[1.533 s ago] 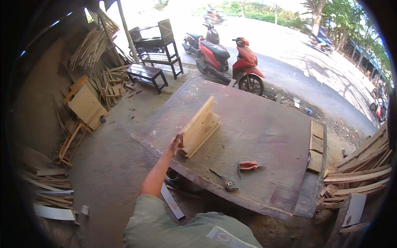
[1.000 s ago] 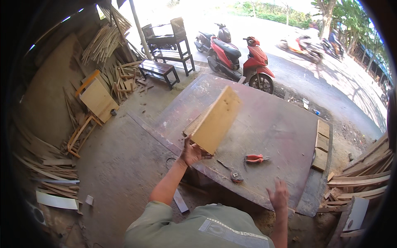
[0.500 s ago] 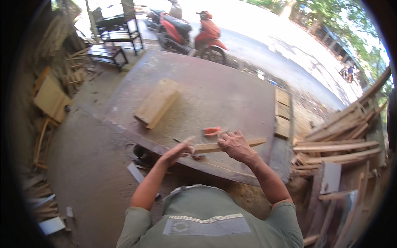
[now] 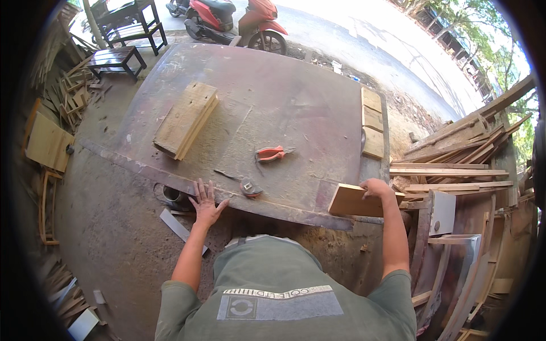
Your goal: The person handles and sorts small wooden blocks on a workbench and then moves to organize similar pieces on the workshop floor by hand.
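Note:
My right hand (image 4: 376, 188) grips a short wooden board (image 4: 359, 202) by its upper edge, over the near right corner of the worktable (image 4: 296, 122). Fingers spread, my left hand (image 4: 208, 203) is at the table's near edge and holds nothing. Right of it lies a tape measure (image 4: 250, 188), with a thin dark tool (image 4: 226, 174) beside it. Farther in, red-handled pliers (image 4: 273, 153) rest on the dusty top. A stack of wooden boards (image 4: 186, 120) sits on the left half of the table.
Several wood blocks (image 4: 372, 119) line the table's right end. Lumber (image 4: 449, 170) is piled to the right, beside wooden frames. Below the near edge stands a round metal container (image 4: 170, 194). A dark bench (image 4: 116, 58) and a red motorbike (image 4: 261, 25) are beyond the table.
My right hand has carried the board rightward to the table's near right corner. My left hand has come off the board and moved left to the table edge.

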